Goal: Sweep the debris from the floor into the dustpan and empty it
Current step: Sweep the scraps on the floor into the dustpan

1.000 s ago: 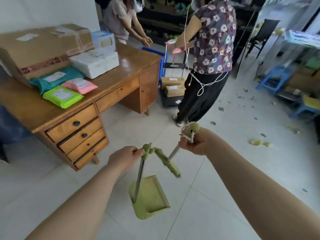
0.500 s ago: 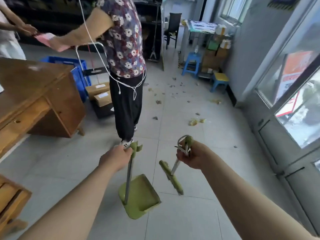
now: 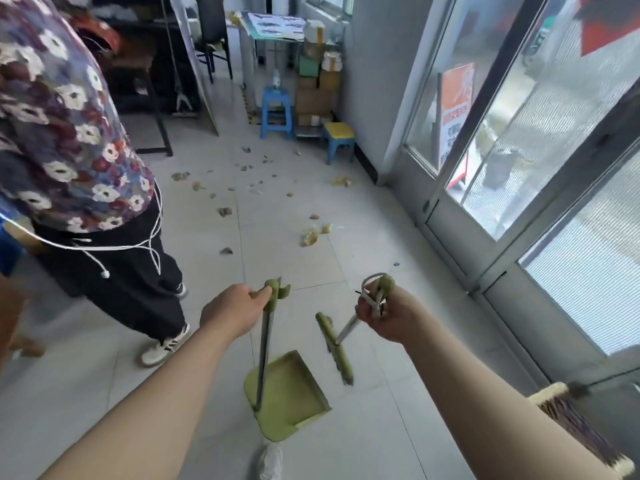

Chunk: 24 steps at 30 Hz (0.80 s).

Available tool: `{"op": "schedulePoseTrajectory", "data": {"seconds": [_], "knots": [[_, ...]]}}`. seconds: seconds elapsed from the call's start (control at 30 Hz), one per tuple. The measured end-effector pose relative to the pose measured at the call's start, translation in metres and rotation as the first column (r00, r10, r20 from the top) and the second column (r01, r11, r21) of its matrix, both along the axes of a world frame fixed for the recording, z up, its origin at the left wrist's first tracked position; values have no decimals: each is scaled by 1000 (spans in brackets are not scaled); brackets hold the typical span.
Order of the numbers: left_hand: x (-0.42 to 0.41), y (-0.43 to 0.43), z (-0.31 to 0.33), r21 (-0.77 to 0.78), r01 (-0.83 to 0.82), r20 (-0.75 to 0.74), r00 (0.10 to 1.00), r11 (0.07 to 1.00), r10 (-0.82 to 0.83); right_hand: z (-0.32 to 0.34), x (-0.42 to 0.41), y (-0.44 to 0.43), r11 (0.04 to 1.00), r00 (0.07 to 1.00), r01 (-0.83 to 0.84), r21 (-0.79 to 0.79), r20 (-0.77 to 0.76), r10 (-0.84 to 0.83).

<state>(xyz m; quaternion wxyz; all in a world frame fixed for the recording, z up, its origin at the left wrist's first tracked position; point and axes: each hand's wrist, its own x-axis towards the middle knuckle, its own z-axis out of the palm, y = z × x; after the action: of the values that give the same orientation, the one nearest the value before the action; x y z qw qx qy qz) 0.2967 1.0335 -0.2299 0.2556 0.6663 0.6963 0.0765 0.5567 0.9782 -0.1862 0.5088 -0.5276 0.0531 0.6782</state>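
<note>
1. Bystander (image 3: 69,133), far left: standing in a flowered top and dark trousers, a white cord dangling at the waist, one shoe pointing toward the sweeping path.

2. Left hand (image 3: 230,315): fingers wrapping the top of the dustpan's upright handle.

3. Dustpan (image 3: 291,396), green, low centre: hanging tilted from that handle, tray looking empty. Whether its lip is touching the floor (image 3: 346,445) cannot be told.

4. Broom (image 3: 343,362), green head: dangling just right of the dustpan and apart from it, somewhat blurred.

5. Right hand (image 3: 384,313): fingers clamping the broom's handle end, a white loop sticking out above them.

6. Debris (image 3: 309,239): lying scattered on the tiles ahead, well apart from the dustpan, spreading between the bystander and the glass door (image 3: 519,168) toward a blue stool (image 3: 275,112).

7. Second brush (image 3: 571,420), lower right: lying by the door, unused.

Step in hand, as judged: the person is carrying both tools toward the mess, and sweeping is not yet begun. The next move is calling for the pan's lip to be set flat near the closest scraps, the broom placed beyond them and drawn back toward the tray, keeping clear of the bystander's feet.
</note>
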Motion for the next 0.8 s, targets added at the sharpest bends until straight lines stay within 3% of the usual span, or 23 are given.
{"op": "schedulePoseTrajectory", "data": {"seconds": [0.5,0.8], "knots": [[114,188,3,-48,248,-62,966,968,-251,-18,77,129,946,942,325,17,-95,-322],[179,298,-13,-8,171,-59,984,985,-171,-34,155,237,963,961,268,-18,-73,-268]]}}
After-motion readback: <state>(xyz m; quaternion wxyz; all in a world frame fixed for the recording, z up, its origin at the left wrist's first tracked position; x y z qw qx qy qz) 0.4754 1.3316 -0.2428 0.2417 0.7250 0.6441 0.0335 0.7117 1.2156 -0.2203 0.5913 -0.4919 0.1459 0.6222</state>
